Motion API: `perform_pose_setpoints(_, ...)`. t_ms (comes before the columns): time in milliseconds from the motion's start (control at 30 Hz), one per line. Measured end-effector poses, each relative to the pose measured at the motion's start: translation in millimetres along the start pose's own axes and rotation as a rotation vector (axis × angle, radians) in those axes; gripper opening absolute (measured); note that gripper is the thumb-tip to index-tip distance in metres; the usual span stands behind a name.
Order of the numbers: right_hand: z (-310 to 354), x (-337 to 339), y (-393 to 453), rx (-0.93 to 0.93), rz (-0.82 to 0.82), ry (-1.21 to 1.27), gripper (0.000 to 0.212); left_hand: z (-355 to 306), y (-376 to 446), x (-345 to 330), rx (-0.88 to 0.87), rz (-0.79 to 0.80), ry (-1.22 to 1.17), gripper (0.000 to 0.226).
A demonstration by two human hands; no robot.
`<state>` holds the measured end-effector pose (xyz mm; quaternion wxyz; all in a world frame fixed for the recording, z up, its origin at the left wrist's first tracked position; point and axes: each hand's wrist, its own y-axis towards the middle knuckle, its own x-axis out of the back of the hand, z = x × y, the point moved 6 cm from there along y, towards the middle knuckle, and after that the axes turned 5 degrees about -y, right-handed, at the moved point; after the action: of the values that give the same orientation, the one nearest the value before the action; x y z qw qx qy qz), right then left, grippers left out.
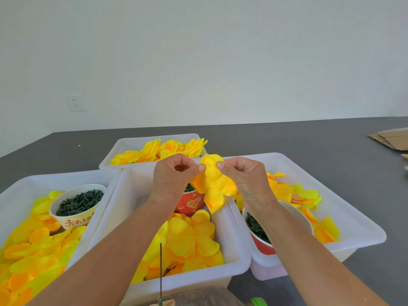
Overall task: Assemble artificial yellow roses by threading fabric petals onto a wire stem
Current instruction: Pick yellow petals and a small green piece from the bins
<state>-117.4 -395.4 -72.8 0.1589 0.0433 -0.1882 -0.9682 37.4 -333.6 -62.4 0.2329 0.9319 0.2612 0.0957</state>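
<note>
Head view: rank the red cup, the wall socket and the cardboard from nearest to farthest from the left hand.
1. Red cup: just below the left hand, in the middle bin.
2. Wall socket: up and to the left, on the wall.
3. Cardboard: far right edge, on the floor.

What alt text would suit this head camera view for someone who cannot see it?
Both hands, left hand and right hand, pinch a yellow fabric petal piece above white bins of loose petals. A dark wire stem stands upright below.
</note>
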Motion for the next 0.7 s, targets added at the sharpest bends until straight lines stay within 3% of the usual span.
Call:
perform_pose_setpoints(133,4,-1,-2,0.082,-0.013,-0.136,0.007,0,-7,-13,0.06,0.127,-0.018,0.018)
perform_pose_setpoints(233,8,-5,-5,0.147,0.008,-0.224,0.014,5,-9,-15,0.164,0.132,-0.127,0.018)
perform_pose_setpoints(400,12,-14,-8,0.227,0.129,-0.153,0.01,10,-10,-17,0.316,0.153,-0.375,0.026)
perform_pose_setpoints(700,9,-18,-8,0.226,0.117,-0.307,0.006,8,-10,-14,0.261,0.134,-0.348,0.016)
